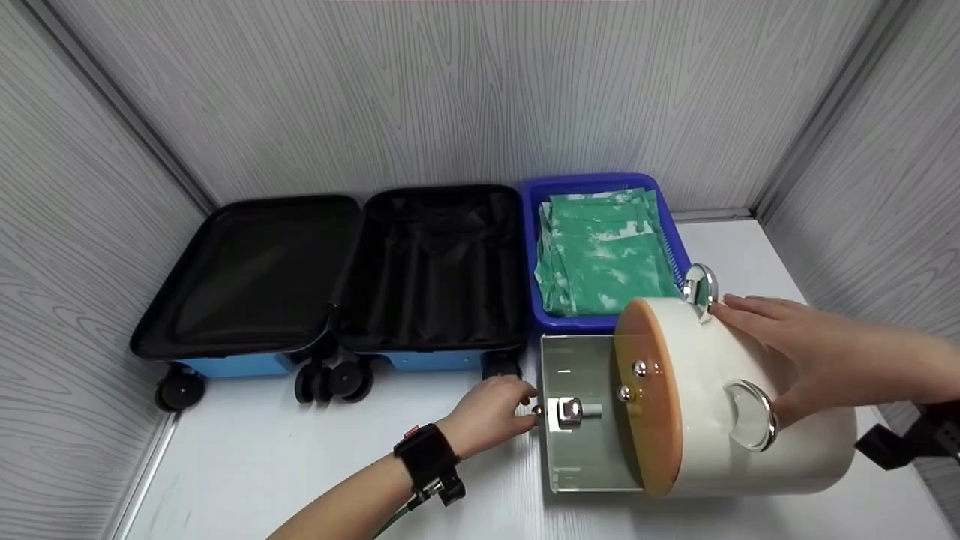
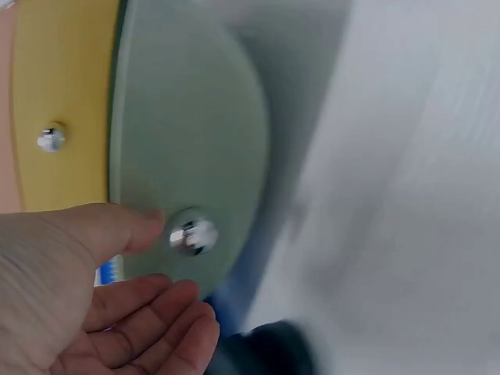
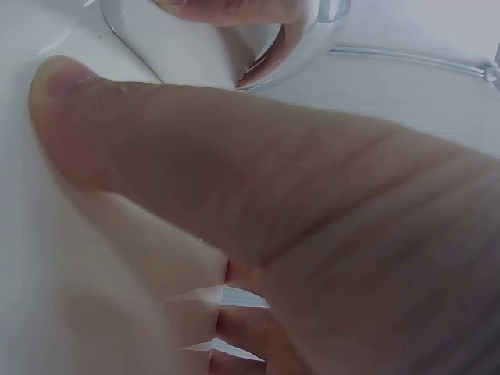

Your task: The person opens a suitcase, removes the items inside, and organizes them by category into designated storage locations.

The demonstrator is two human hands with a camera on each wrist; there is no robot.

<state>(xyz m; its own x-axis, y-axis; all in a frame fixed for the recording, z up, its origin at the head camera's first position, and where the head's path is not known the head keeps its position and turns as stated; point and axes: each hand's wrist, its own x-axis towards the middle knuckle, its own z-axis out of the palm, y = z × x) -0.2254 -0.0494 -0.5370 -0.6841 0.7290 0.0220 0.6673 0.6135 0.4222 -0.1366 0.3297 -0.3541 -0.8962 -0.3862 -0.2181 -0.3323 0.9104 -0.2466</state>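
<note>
A cream storage box (image 1: 795, 450) with a rounded body stands beside the blue basket. Its orange front panel (image 1: 660, 442) carries small silver knobs, and a greenish see-through drawer (image 1: 592, 465) juts out to the left. My left hand (image 1: 491, 412) is at the drawer's round silver knob (image 2: 194, 234), thumb and fingers parted around it; the left wrist view shows no firm pinch. My right hand (image 1: 795, 345) rests on the cream body between two silver loop handles (image 1: 765, 424), fingers spread. In the right wrist view the thumb (image 3: 78, 133) presses the cream surface.
A suitcase (image 1: 262, 277) lies spread open at the left, black inside with blue sides and black wheels. Behind the storage box, a blue basket (image 1: 534, 300) holds folded green-and-white cloth (image 1: 604, 255). Grey wood-grain walls (image 1: 450, 97) enclose the white table.
</note>
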